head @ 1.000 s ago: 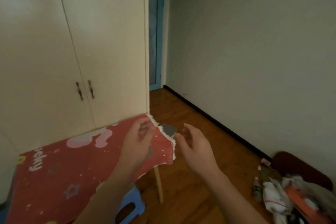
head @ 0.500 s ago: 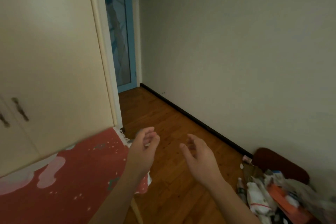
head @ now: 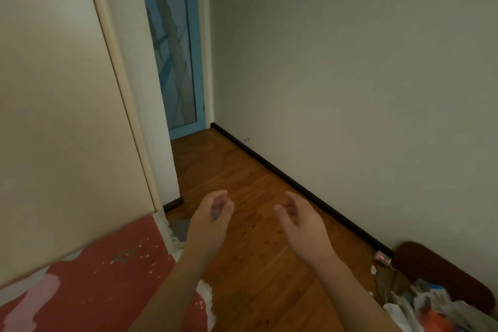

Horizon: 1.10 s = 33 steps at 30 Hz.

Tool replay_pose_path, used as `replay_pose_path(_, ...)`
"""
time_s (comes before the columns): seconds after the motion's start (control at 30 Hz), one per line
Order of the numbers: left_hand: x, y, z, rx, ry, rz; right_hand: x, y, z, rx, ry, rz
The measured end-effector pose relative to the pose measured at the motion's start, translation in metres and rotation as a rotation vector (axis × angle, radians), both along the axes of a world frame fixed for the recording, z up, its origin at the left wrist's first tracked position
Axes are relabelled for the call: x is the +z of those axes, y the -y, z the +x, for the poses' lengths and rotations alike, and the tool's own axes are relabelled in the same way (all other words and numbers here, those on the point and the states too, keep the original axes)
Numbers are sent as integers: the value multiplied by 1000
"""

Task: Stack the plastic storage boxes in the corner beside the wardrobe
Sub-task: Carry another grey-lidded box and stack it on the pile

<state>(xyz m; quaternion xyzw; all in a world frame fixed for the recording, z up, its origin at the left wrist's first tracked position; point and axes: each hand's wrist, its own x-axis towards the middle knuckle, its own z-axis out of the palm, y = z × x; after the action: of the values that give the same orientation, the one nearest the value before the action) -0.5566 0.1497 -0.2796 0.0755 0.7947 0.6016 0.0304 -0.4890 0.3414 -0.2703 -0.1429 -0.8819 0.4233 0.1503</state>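
Room: plain wall (head: 350,75) across the upper right of the frame, wooden floor (head: 242,183) running down the centre. Wardrobe (head: 59,116), cream, fills the left; beside its far edge, upper centre, a blue glazed door (head: 175,48). Corner floor between wardrobe side and wall shows bare boards. Red patterned cloth (head: 94,277), lower left, frayed white edge. Clutter pile (head: 431,304), lower right, against a dark rounded cushion (head: 436,269). Storage boxes: none in view; you cannot tell where they sit. Your left hand (head: 213,221) and right hand (head: 301,221): both loosely curled, palms facing each other, holding nothing. Advice, as judgement: find the boxes first, then carry each with both hands under its base, setting the largest squarely into the corner
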Motion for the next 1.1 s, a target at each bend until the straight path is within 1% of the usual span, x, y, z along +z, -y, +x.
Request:
replay_pose_path(0.13, -16, -26, -37, 44, 38, -13, -13, -34, -46, 48, 21, -14)
replay_pose_path(0.23, -26, -59, -78, 118, 54, -18, -24, -71, -97, 86, 16, -27)
replay_pose_path(0.33, -33, -100, -115, 179, 90, -23, -35, -109, -144, 158, 71, -49)
replay_pose_path(0.53, -37, -144, -168, 279, 111, -38, -41, -162, -223, 254, 137, -43)
replay_pose_path(0.7, -51, -150, -203, 361, 125, -57, -57, -175, -269, 308, 193, -57)
replay_pose_path(0.87, -70, -136, -242, 436, 167, -45, -79, -162, -323, 383, 254, -34)
replay_pose_path(1.0, -94, -118, -281, 448, 230, -34, -99, -148, -363, 402, 309, -8)
replay_pose_path(1.1, -116, -103, -326, 441, 278, -40, -115, -137, -406, 385, 341, -5)
